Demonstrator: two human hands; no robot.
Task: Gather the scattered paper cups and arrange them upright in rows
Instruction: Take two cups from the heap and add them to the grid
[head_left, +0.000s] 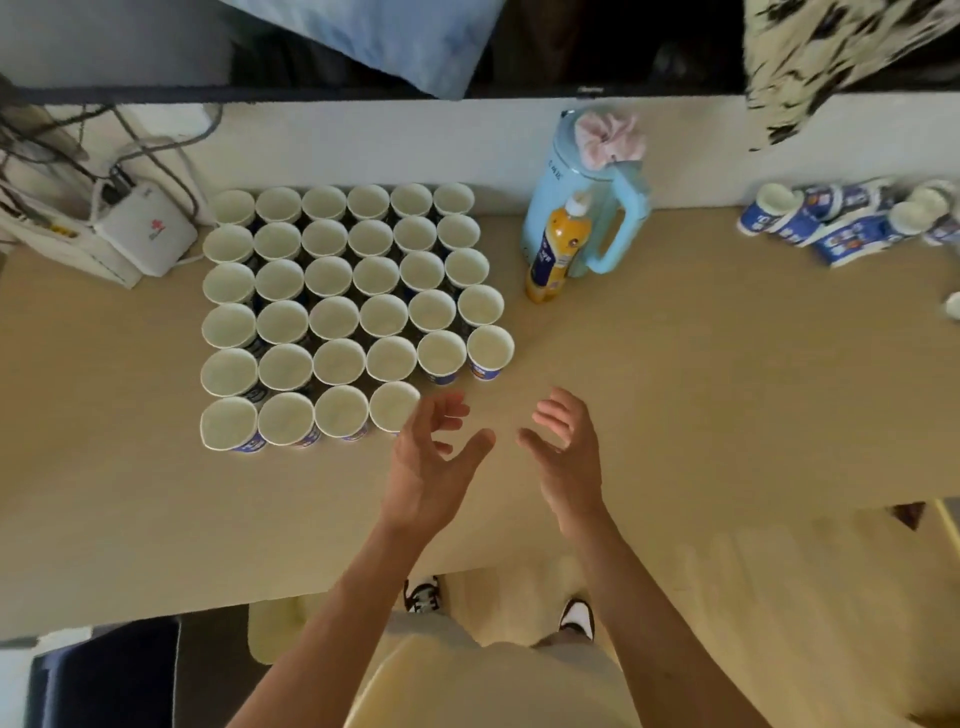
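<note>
- At 11 o'clock, upright cups (353, 312) stand rim to rim in rows on the worktop (675, 389); the front row looks two short.
- By that gap hover the left hand (431, 457) and right hand (566, 452), each grip wide, empty.
- At 2 o'clock, loose cups (841, 223) lie toppled, likely fetched next.

Upright cups (343, 312) stand left on the table (701, 389); tipped cups (841, 221) lie far right.

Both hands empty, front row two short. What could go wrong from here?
1. The left hand hovers right beside the end cup of the front row; a bump may topple packed neighbours.
2. The lying cups are far right; reaching there passes the orange bottle, easily knocked.
</note>
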